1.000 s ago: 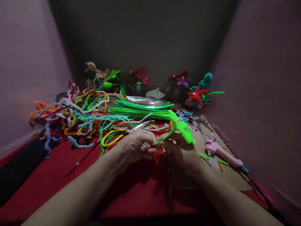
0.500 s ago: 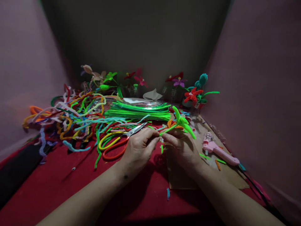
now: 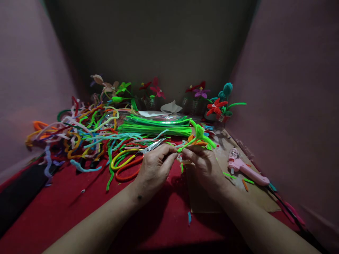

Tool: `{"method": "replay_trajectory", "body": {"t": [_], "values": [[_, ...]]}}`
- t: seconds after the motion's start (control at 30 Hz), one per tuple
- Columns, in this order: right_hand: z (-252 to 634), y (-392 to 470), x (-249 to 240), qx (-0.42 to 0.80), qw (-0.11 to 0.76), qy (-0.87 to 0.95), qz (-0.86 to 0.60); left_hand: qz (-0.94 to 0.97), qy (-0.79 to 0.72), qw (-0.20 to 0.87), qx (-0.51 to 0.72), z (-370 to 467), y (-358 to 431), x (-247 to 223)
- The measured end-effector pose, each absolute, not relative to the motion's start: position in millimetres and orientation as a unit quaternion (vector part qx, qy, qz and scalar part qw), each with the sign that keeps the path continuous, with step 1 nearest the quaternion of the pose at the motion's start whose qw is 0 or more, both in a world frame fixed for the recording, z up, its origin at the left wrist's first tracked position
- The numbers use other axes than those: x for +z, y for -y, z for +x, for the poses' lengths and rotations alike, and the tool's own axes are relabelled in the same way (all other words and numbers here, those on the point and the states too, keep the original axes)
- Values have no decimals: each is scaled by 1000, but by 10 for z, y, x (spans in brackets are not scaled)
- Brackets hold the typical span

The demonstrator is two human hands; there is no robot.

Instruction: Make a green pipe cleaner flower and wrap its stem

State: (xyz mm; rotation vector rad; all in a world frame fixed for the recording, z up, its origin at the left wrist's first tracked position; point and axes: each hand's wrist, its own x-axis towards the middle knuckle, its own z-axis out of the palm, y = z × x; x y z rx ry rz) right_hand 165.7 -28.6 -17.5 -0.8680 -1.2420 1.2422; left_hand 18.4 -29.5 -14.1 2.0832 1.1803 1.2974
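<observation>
A bright green pipe cleaner flower [image 3: 199, 132] with long petals is held up over the work area. Its thin green stem runs down to the fingertips of both hands. My left hand [image 3: 156, 163] pinches the stem's lower end between thumb and forefinger. My right hand [image 3: 203, 163] pinches the stem just beside it, the flower head standing above its knuckles. Beside my left hand lie scissors [image 3: 129, 162] with one yellow and one red handle loop, blades slightly over the pile. Orange pipe cleaner pieces [image 3: 200, 143] lie behind the flower, partly hidden.
Loose coloured pipe cleaners [image 3: 79, 130] heap up at left. A bundle of green pipe cleaners [image 3: 156, 125] lies behind my hands. A pink glue gun [image 3: 247, 171] rests on brown cardboard [image 3: 256, 197] at right. Finished flowers [image 3: 217, 106] stand along the back, on a red cloth [image 3: 159, 222].
The green flower has turned in my fingers, and its head now sits a little lower and further left. Both hands keep pinching the stem in nearly the same place.
</observation>
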Motion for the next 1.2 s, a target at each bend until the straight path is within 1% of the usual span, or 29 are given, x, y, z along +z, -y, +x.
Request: {"method": "replay_trajectory", "body": {"t": [0.27,0.37,0.43,0.53,0.67,0.83,0.97,1.1,1.2], "values": [[1640,291,-145,544,557,522,-349,740,-440,213,461,184,309,-156],[1640,273,-142,564,551,520,-329,735,-443,237,455,186,322,-145],[1652,257,-152,590,540,514,-310,718,-450,279,452,191,334,-114],[1685,242,-168,613,521,515,-296,668,-460,379,446,201,348,-42],[1711,242,-150,585,505,551,-314,576,-442,532,436,185,333,24],[1690,233,-113,575,510,544,-338,500,-373,671,401,135,276,6],[1703,215,-136,588,505,536,-334,454,-356,733,359,112,259,6],[1715,199,-166,591,509,550,-299,430,-336,763,347,95,262,23],[1708,200,-176,614,514,525,-288,432,-325,773,333,83,262,19]]}}
